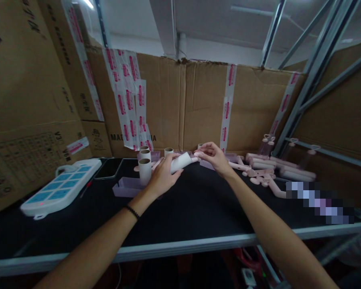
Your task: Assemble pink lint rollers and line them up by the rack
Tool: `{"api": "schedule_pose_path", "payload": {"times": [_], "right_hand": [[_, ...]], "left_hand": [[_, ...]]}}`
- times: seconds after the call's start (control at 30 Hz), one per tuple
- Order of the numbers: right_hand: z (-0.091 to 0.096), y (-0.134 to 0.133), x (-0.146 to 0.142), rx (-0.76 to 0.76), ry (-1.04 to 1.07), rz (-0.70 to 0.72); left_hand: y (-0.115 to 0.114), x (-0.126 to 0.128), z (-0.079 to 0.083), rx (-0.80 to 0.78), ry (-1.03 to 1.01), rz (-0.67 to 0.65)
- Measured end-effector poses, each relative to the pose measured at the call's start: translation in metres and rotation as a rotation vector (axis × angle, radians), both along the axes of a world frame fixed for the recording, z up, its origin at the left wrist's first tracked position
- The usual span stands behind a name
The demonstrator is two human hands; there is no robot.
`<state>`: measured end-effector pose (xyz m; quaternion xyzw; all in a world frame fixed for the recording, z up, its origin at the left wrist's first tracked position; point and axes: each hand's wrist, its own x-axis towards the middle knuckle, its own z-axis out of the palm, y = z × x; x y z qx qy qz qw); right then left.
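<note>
White roll (180,162): near the middle of the counter (198,216), lifted above its black top, tilted with its far end rising toward two o'clock; it serves as the clock's centre here, twelve being straight ahead.
Left hand (165,176): grip wrapped around the white roll, thumb along the near side; a dark beaded bracelet (132,212) circles the wrist.
Right hand (215,158): at three o'clock, grip pinched on a small pale pink piece (198,154) just beside the roll's end, thumb and fingertips together.
Standing rolls: one upright roll (145,172) close by at nine, brown core showing at the top; others behind it, one (169,151) at eleven, and another partly hidden at one, behind the right hand.
Lilac tray (126,188): at eight, beside the nearest upright roll; more lilac pieces lie farther back.
Pink handles (261,173): a loose heap at three, past the right hand; clear pieces with heart-shaped loops (270,141) rise behind.
Power strip (60,186): far out toward nine, white with blue socket faces.
Phone (108,168): at nine, between strip and rolls.
Cardboard wall (168,104): across twelve, patched with red-printed tape (126,96).
Pixelated patch: at four, contents unreadable.
</note>
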<state>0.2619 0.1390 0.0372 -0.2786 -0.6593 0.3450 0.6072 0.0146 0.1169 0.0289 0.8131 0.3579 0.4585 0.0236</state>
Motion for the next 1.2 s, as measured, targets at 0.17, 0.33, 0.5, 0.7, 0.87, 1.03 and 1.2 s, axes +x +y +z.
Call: {"api": "schedule_pose_path", "payload": {"times": [0.17, 0.33, 0.5, 0.7, 0.87, 1.03, 1.2], "right_hand": [[0.006, -0.014, -0.005, -0.021, -0.051, 0.118], [-0.001, -0.012, -0.016, -0.006, -0.024, 0.105], [-0.006, -0.011, -0.025, -0.025, 0.05, 0.043], [-0.004, -0.016, -0.031, -0.017, 0.07, 0.022], [-0.01, -0.015, -0.037, 0.006, 0.121, -0.024], [-0.011, -0.015, -0.042, 0.036, 0.138, -0.074], [-0.005, -0.02, -0.039, 0.031, 0.128, -0.03]], "left_hand": [[-0.004, 0.0, 0.0, -0.003, 0.05, 0.003], [-0.004, 0.0, 0.0, 0.024, 0.064, -0.006], [-0.004, 0.0, 0.001, 0.03, 0.068, 0.002], [-0.006, -0.001, 0.001, 0.047, 0.091, 0.003], [-0.008, -0.001, 0.003, 0.04, 0.081, -0.008], [-0.013, -0.001, 0.007, 0.039, 0.066, -0.028], [-0.013, -0.002, 0.007, 0.045, 0.039, -0.006]]}}
